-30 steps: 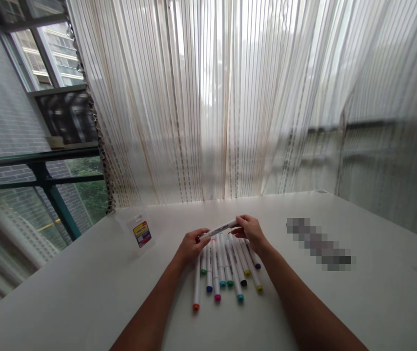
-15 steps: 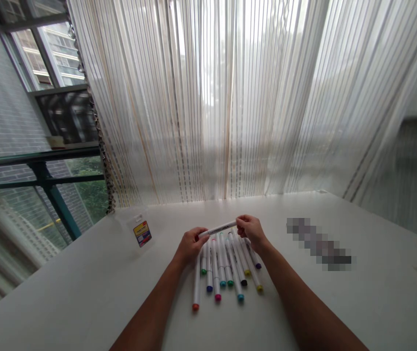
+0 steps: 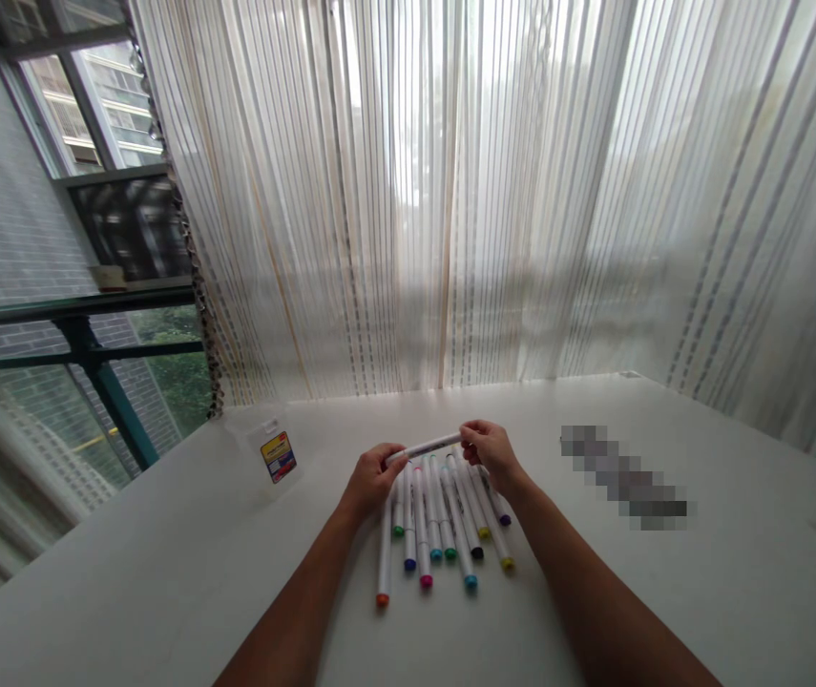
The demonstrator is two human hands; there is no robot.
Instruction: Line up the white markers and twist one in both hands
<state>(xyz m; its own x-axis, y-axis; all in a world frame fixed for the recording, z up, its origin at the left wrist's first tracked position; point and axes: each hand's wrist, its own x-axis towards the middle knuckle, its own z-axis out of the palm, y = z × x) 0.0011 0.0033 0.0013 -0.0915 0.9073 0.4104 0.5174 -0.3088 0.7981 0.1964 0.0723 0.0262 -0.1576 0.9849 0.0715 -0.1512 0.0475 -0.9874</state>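
Observation:
Between my two hands a white marker (image 3: 432,446) is held nearly level, its right end slightly higher. My left hand (image 3: 374,474) is closed on its left end, and my right hand (image 3: 488,447) pinches the right end. The colour of its ends is hidden by my fingers. Below it, several white markers lie side by side on the table, ends toward me, among them an orange-ended marker (image 3: 384,558), a pink-ended marker (image 3: 423,534), a black-ended marker (image 3: 469,525) and a yellow-ended marker (image 3: 499,539).
A clear plastic pouch (image 3: 254,448) with a yellow and blue label lies at the left on the white table (image 3: 185,572). On the right is a blurred-out pixelated item (image 3: 622,477). A sheer striped curtain (image 3: 408,239) hangs along the table's far edge.
The held marker has turned slightly about its length, so its dark printing shows less. Both hands stay in almost the same place, and the markers on the table have not moved.

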